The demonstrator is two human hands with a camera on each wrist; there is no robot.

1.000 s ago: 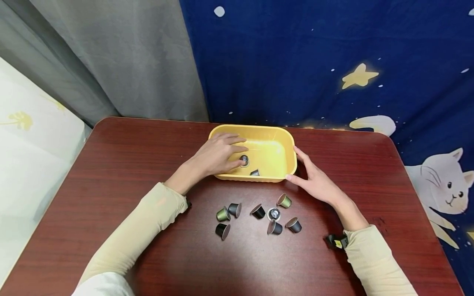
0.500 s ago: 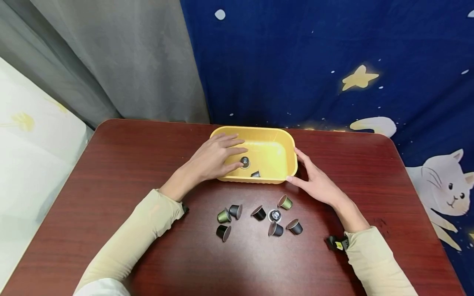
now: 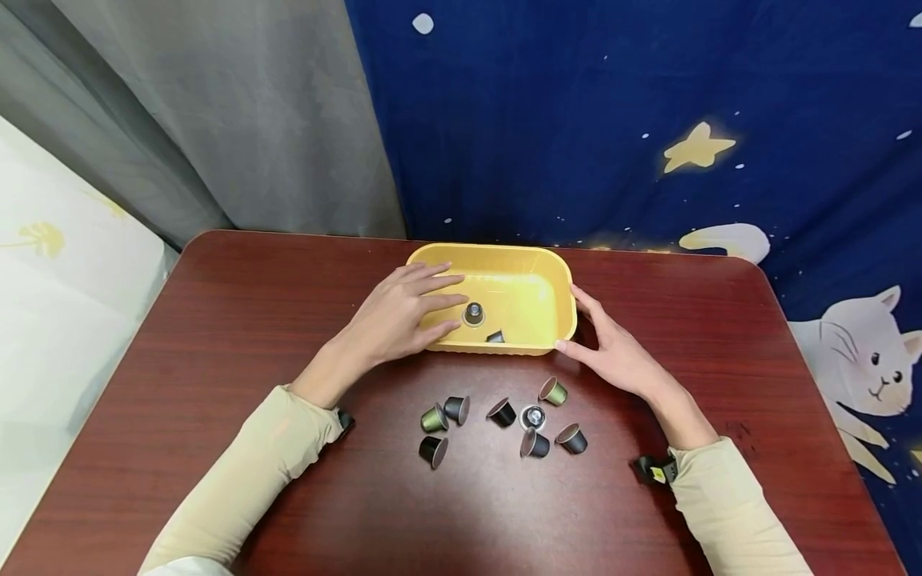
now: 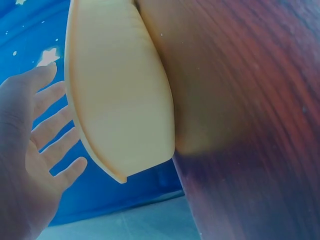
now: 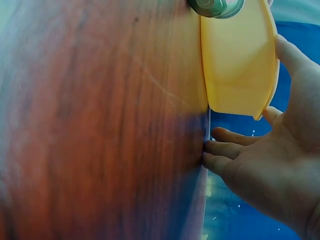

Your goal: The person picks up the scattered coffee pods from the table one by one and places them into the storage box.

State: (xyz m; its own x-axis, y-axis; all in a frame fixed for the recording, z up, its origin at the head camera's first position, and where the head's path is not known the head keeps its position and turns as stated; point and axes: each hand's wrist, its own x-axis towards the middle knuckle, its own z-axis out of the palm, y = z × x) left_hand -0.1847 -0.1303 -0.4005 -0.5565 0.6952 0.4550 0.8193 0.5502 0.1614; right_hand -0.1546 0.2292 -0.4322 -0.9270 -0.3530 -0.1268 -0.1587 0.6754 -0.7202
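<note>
A yellow tub [image 3: 555, 278] stands at the far middle of the red-brown table [image 3: 216, 320]. Inside it one capsule [image 3: 473, 314] stands upright and a second capsule [image 3: 495, 337] lies near the front wall. My left hand [image 3: 403, 312] hovers open over the tub's left end, fingers straight, holding nothing; the left wrist view shows its spread fingers [image 4: 55, 140] beside the tub [image 4: 120, 100]. My right hand [image 3: 612, 352] rests open against the tub's right end, thumb at the front corner; the right wrist view shows it [image 5: 270, 165] by the tub [image 5: 235, 65].
Several dark and green capsules [image 3: 504, 420] lie scattered on the table in front of the tub. A blue star-and-cat curtain [image 3: 684, 144] and a grey curtain [image 3: 216, 120] hang behind the table. A white surface [image 3: 58, 304] lies to the left.
My left hand has let go of the upright capsule in the tub and drawn back to the left with its fingers spread. The right hand has stayed in place.
</note>
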